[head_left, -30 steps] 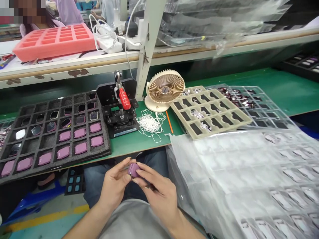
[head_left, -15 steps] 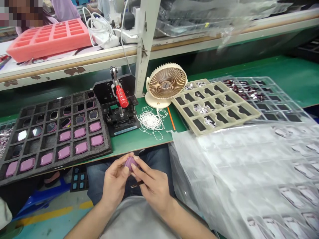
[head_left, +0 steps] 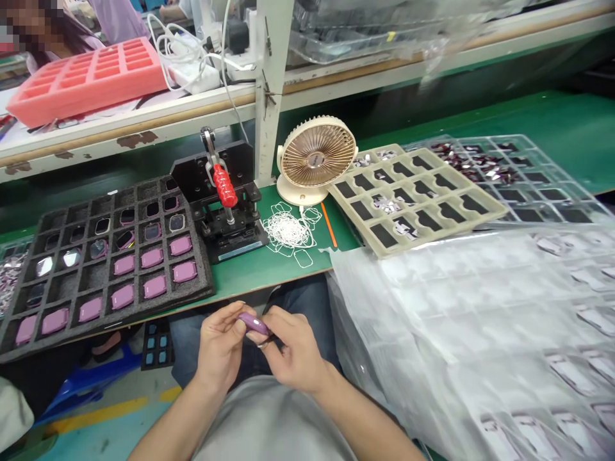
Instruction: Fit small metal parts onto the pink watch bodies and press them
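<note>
Above my lap, a purple watch case (head_left: 253, 323) is held edge-on, a small pale oval showing on its side. My left hand (head_left: 218, 349) pinches its left end between thumb and fingers. Around the right end, my right hand (head_left: 298, 351) has its fingers closed. A thin dark tool lies partly hidden under the right fingers; its kind cannot be made out. To the left, a black foam tray (head_left: 67, 283) holds several purple cases, some lying back up and others with dark or shiny faces.
A black clamp press (head_left: 230, 221) with a red handle stands by a cream fan (head_left: 317, 157). White ring gaskets (head_left: 287, 230) are heaped near an orange stick (head_left: 329, 224). Right are a beige tray (head_left: 439, 238), a clear tray (head_left: 528, 144) and plastic-covered trays (head_left: 432, 307).
The watch case has turned in my fingers from its broad face to its edge. My right hand has shifted its grip on it. The view has moved slightly.
</note>
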The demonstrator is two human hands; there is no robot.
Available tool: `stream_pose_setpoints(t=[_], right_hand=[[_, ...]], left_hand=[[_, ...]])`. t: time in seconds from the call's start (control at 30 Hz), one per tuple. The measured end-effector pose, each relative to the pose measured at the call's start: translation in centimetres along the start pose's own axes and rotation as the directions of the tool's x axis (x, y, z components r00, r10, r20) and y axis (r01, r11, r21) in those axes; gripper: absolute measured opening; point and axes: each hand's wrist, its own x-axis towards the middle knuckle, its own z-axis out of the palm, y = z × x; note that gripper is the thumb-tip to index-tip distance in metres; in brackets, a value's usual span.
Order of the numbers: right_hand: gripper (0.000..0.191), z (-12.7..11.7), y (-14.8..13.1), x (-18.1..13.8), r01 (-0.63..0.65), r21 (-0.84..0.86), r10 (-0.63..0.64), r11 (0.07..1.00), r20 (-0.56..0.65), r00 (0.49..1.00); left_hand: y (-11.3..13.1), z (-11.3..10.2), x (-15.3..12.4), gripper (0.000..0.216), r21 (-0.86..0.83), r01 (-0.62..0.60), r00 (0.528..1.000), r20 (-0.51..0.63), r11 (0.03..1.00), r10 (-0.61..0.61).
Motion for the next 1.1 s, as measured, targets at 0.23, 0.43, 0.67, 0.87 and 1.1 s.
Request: stream_pose_setpoints(t=[0.23, 0.43, 0.67, 0.87, 1.1], right_hand=[[0.039, -0.9, -0.3, 0.3, -0.315, 0.402, 0.303, 0.860, 0.096, 0.948], [0.060, -1.9, 0.3, 1.1, -0.721, 0.680, 0.509, 0.135, 0.576, 0.639], [0.063, -0.9, 1.4, 1.1, -0.755, 0.652, 0.537, 0.063, 0.616, 0.577], [0.063, -3.5, 1.1, 5.6, -0.521, 0.209, 0.528, 0.828, 0.025, 0.849], [0.045, -5.8, -2.6, 17.4, 0.340, -0.167, -0.373, 0.925, -0.238, 0.897]], left_hand=[[0.6, 0.4, -0.2, 0.029, 0.263, -0.122, 0.988, 0.123, 0.957, 0.093], [2.2, -0.2, 0.7, 0.038, 0.665, -0.557, 0.829, 0.487, 0.498, 0.276], [1.3, -0.9, 1.5, 0.044, 0.612, -0.767, 0.632, 0.671, 0.191, 0.387], [1.8, 0.7, 2.8, 0.038, 0.751, -0.658, 0.733, 0.619, 0.061, 0.282], [0.6, 3.0, 9.9, 0.030, 0.821, -0.570, 0.744, 0.512, 0.009, 0.430]])
